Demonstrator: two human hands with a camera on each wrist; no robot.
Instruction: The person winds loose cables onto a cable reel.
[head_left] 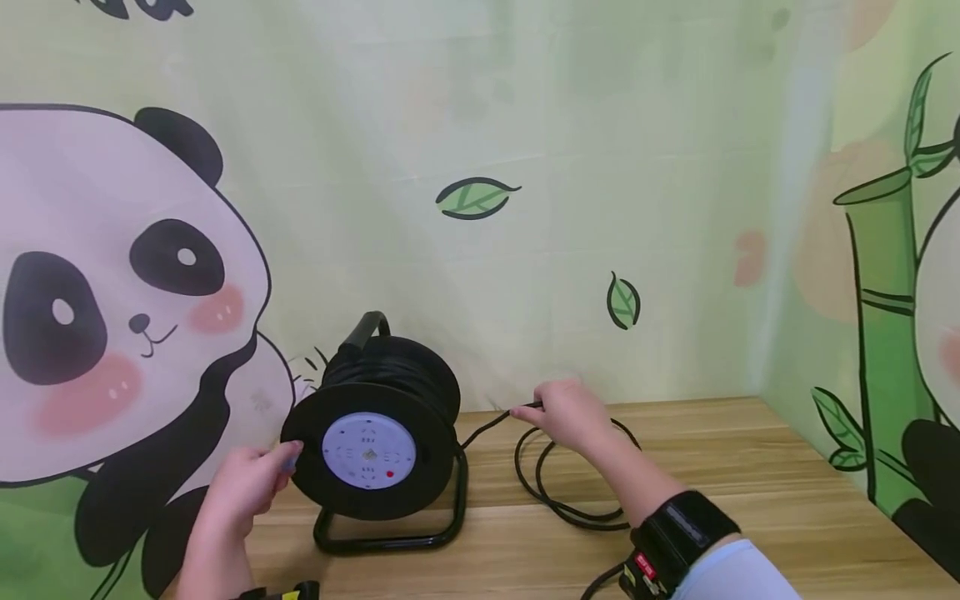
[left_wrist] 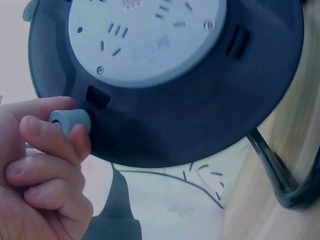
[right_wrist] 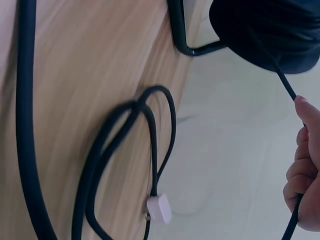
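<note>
With our left hand (head_left: 243, 483) we pinch the grey knob (left_wrist: 77, 121) on the black reel (head_left: 367, 450), which stands toward the left edge of the surface (head_left: 712, 467). To its right, cord loops (right_wrist: 84, 182) lie near the back edge, and above them our right hand (head_left: 573, 412) holds the cord (head_left: 487, 427) that runs to the reel. Behind, we see a big panda (head_left: 90, 233).

We've got a wood-grain tabletop (head_left: 772, 479), pale green backdrop (head_left: 600, 100) behind; we note printed panda (head_left: 67, 183) left, two leaves (head_left: 472, 200) mid-backdrop, bamboo stalk (head_left: 885, 350) right, second figure (head_left: 941, 283) cut off by frame edge.
</note>
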